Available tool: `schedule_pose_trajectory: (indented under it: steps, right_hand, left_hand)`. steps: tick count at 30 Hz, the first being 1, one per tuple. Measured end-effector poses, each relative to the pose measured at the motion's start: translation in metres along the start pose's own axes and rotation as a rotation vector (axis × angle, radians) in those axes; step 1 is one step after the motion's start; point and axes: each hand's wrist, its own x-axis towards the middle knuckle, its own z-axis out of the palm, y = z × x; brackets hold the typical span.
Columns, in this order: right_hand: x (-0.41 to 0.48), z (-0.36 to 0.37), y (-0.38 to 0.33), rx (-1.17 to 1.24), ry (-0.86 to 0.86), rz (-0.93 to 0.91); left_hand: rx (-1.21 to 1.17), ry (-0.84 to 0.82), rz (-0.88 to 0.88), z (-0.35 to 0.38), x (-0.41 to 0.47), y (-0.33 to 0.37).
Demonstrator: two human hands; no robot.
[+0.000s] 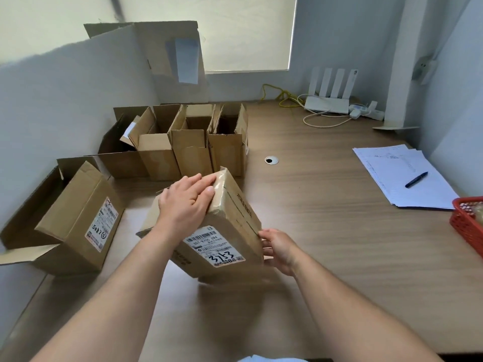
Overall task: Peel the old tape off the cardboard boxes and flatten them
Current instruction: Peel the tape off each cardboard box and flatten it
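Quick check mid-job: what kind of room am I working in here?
Most likely a small office or home-office corner: a wood-look desk, a white router at the back of it, and a stack of printed papers with a pen lying on it.

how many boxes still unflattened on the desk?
6. One box held by the left hand and right hand; large box on its side, far left; four in a row behind. Flattened cardboard stands at the back; others may be hidden.
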Motion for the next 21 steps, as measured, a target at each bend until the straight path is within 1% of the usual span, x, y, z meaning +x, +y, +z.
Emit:
schedule_pose_trajectory:
  steps: [2,5,7,10,12,17,19,21]
  right_hand:
    - [0.003,0.0,0.011,-0.089,0.013,0.07]
    - [0.008,-0.006,0.021,-0.177,0.018,0.181]
    - [0.009,-0.011,0.023,-0.257,0.028,0.198]
    - [0.009,-0.02,0.02,-0.314,0.103,0.17]
    - [0.007,-0.026,0.013,-0.237,0.148,0.109]
    - [-0.002,-0.031,-0.029,-0.108,0.298,-0.212]
    - [-0.007,-0.026,-0.051,-0.113,0.312,-0.316]
    - [-0.014,-0.018,-0.071,-0.177,0.313,-0.404]
  left_hand:
    - [0.068,-0.035,0.003,0.013,-0.008,0.002]
    - [0.051,-0.082,0.043,0.031,-0.017,0.006]
    - [0.13,-0.124,0.1,0.042,-0.02,0.014]
    - [0.331,-0.153,0.162,0.051,-0.024,0.024]
    - [0.381,-0.15,0.178,0.051,-0.023,0.026]
    - [0.387,-0.186,0.215,0.047,-0.011,0.018]
    - [0.377,-0.192,0.201,0.047,-0.008,0.015]
    - [0.386,-0.161,0.189,0.049,-0.009,0.017]
